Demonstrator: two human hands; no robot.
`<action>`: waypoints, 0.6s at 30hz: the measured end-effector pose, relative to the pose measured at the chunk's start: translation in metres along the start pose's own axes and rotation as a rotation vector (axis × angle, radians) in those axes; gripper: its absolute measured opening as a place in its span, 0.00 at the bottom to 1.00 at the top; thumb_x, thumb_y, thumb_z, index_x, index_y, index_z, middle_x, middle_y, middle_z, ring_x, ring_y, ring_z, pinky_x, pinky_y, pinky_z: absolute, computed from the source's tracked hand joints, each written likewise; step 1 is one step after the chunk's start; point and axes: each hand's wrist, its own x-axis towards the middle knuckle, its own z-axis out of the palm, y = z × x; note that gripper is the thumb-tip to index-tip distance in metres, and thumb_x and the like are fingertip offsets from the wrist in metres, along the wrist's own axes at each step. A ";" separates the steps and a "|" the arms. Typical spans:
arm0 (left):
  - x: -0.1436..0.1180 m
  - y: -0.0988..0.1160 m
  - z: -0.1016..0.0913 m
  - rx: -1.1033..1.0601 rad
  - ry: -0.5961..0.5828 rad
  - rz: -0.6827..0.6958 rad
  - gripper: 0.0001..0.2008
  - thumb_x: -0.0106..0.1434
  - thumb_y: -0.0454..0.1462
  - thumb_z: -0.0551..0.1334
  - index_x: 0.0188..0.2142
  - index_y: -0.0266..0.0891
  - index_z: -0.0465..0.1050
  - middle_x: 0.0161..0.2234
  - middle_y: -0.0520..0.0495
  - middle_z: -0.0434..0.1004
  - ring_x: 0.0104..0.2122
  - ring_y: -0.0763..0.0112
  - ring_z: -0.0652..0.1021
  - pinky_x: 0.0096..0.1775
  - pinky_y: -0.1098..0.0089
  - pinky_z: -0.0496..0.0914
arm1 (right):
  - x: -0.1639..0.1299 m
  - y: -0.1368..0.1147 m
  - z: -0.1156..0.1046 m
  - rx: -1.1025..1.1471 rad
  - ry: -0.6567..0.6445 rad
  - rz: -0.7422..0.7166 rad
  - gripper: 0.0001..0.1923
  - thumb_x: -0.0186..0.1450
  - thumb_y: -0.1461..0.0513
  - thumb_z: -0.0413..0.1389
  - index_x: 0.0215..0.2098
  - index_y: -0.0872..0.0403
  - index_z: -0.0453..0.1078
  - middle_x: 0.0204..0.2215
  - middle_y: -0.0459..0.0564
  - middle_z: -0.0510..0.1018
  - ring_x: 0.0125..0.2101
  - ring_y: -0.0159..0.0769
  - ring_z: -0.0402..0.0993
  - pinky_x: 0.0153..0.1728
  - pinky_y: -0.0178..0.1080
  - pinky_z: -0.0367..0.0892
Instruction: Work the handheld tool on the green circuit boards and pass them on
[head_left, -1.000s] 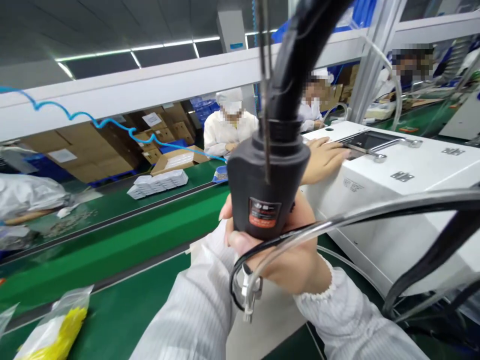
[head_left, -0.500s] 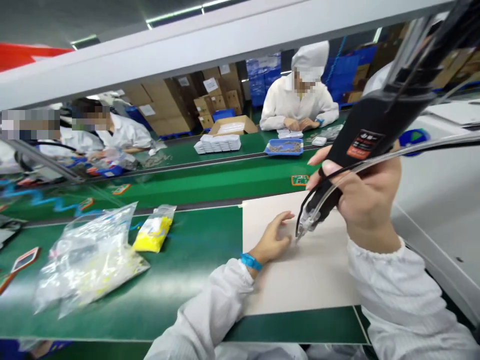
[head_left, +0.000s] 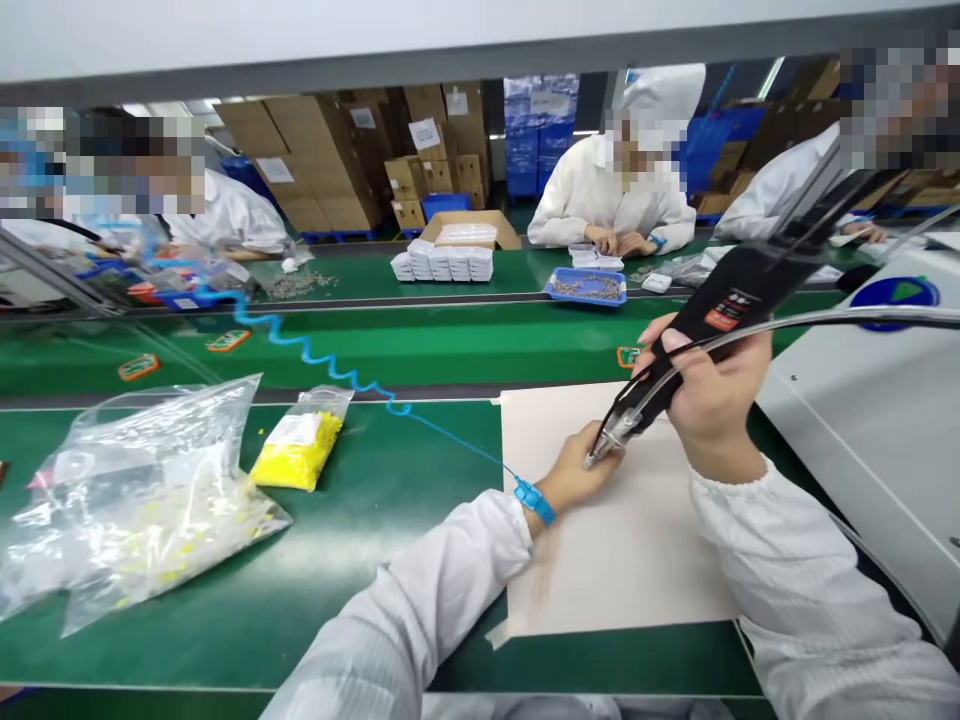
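I had my right hand [head_left: 716, 395] wrapped shut around the black electric screwdriver [head_left: 705, 335], which slanted down from the far right so that its metal tip [head_left: 602, 449] met the fingers of my left hand [head_left: 577, 475] on the pale board [head_left: 622, 540] lying on the near green bench [head_left: 375, 560]. My left fingers were curled at the tip; whether they pinched a screw I could not tell, since nothing that small showed. To do this well, I judged the tip should be kept steady and square to whatever the fingers presented, with the trailing hose and cable held clear of the wrist and the trigger left alone until the fingers were out of the way. Counting what lay about: one screwdriver, one board, one blue wrist strap [head_left: 535, 500] with its coiled blue cord [head_left: 315, 355], two plastic bags on the left, namely a large clear bag [head_left: 127, 500] and a small bag of yellow parts [head_left: 300, 450], one blue tray [head_left: 585, 288] across the conveyor, one white machine housing [head_left: 870, 440] on the right, and four co-workers along the far side.
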 end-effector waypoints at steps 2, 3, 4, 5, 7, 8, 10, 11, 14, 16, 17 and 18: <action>0.001 0.002 0.000 0.013 -0.015 0.003 0.11 0.65 0.39 0.64 0.46 0.37 0.74 0.39 0.48 0.78 0.39 0.64 0.76 0.48 0.64 0.72 | 0.001 0.001 -0.002 -0.011 0.020 -0.010 0.23 0.63 0.59 0.66 0.46 0.48 0.57 0.30 0.41 0.79 0.18 0.32 0.73 0.15 0.34 0.72; 0.002 0.002 0.000 0.017 -0.012 -0.001 0.11 0.65 0.39 0.64 0.46 0.38 0.74 0.39 0.48 0.78 0.39 0.64 0.77 0.48 0.64 0.73 | 0.002 0.002 -0.002 -0.016 0.028 -0.016 0.24 0.62 0.59 0.66 0.47 0.48 0.57 0.29 0.41 0.79 0.18 0.32 0.73 0.15 0.34 0.71; 0.002 0.003 0.000 0.020 -0.009 -0.001 0.11 0.65 0.38 0.64 0.46 0.38 0.74 0.39 0.48 0.79 0.39 0.64 0.77 0.49 0.64 0.73 | 0.003 0.003 -0.003 -0.020 0.032 -0.020 0.24 0.62 0.58 0.66 0.47 0.48 0.57 0.29 0.40 0.79 0.17 0.32 0.73 0.14 0.33 0.70; 0.002 0.003 0.000 0.020 -0.004 0.004 0.11 0.65 0.38 0.64 0.46 0.38 0.74 0.39 0.48 0.79 0.39 0.64 0.77 0.49 0.64 0.73 | 0.004 0.004 -0.004 -0.023 0.034 -0.024 0.24 0.62 0.58 0.66 0.47 0.48 0.57 0.29 0.40 0.79 0.17 0.32 0.73 0.14 0.32 0.69; 0.002 0.003 0.000 0.016 -0.002 0.022 0.12 0.65 0.37 0.63 0.48 0.38 0.74 0.40 0.48 0.79 0.40 0.64 0.77 0.49 0.64 0.72 | 0.006 0.007 -0.004 -0.026 0.035 -0.037 0.25 0.61 0.57 0.67 0.47 0.48 0.57 0.29 0.39 0.79 0.16 0.31 0.72 0.13 0.32 0.68; 0.002 0.003 0.000 0.013 -0.006 0.028 0.13 0.65 0.38 0.63 0.48 0.38 0.74 0.41 0.48 0.79 0.40 0.64 0.77 0.48 0.64 0.72 | 0.007 0.008 -0.004 -0.026 0.034 -0.044 0.25 0.60 0.56 0.67 0.47 0.48 0.57 0.28 0.39 0.79 0.16 0.31 0.71 0.13 0.32 0.68; 0.002 0.003 0.000 0.010 -0.008 0.031 0.14 0.65 0.38 0.63 0.50 0.38 0.74 0.41 0.48 0.79 0.39 0.65 0.77 0.46 0.66 0.73 | 0.008 0.009 -0.005 -0.022 0.036 -0.057 0.25 0.60 0.56 0.67 0.46 0.48 0.56 0.28 0.39 0.79 0.15 0.32 0.71 0.14 0.33 0.69; 0.002 0.003 0.000 0.012 -0.006 0.028 0.14 0.65 0.38 0.63 0.50 0.38 0.74 0.41 0.48 0.80 0.38 0.65 0.77 0.45 0.66 0.73 | 0.008 0.009 -0.004 -0.018 0.035 -0.060 0.25 0.60 0.56 0.67 0.46 0.48 0.56 0.28 0.39 0.79 0.16 0.32 0.71 0.14 0.33 0.70; 0.002 0.006 0.001 0.028 0.011 0.016 0.15 0.64 0.37 0.63 0.50 0.37 0.73 0.41 0.47 0.80 0.37 0.65 0.77 0.44 0.67 0.72 | 0.009 0.009 -0.005 -0.007 0.042 -0.057 0.23 0.60 0.57 0.66 0.46 0.48 0.58 0.29 0.41 0.80 0.16 0.33 0.71 0.14 0.34 0.70; 0.003 0.008 0.001 0.035 0.008 0.001 0.16 0.64 0.37 0.64 0.51 0.37 0.73 0.41 0.47 0.80 0.39 0.64 0.78 0.45 0.67 0.73 | 0.010 0.009 -0.006 0.000 0.047 -0.055 0.24 0.60 0.58 0.67 0.47 0.48 0.59 0.28 0.41 0.80 0.16 0.33 0.71 0.13 0.35 0.69; 0.003 0.009 0.001 0.037 0.006 -0.008 0.16 0.64 0.37 0.64 0.51 0.37 0.73 0.42 0.47 0.81 0.39 0.64 0.78 0.45 0.67 0.73 | 0.010 0.009 -0.006 0.004 0.049 -0.054 0.24 0.60 0.58 0.67 0.47 0.48 0.59 0.28 0.41 0.79 0.15 0.33 0.71 0.12 0.35 0.68; 0.003 0.009 0.001 0.040 0.005 -0.013 0.16 0.64 0.37 0.64 0.52 0.38 0.73 0.42 0.47 0.81 0.40 0.63 0.78 0.46 0.66 0.73 | 0.010 0.009 -0.006 0.007 0.050 -0.053 0.24 0.59 0.58 0.67 0.46 0.48 0.59 0.28 0.41 0.79 0.15 0.33 0.70 0.12 0.35 0.68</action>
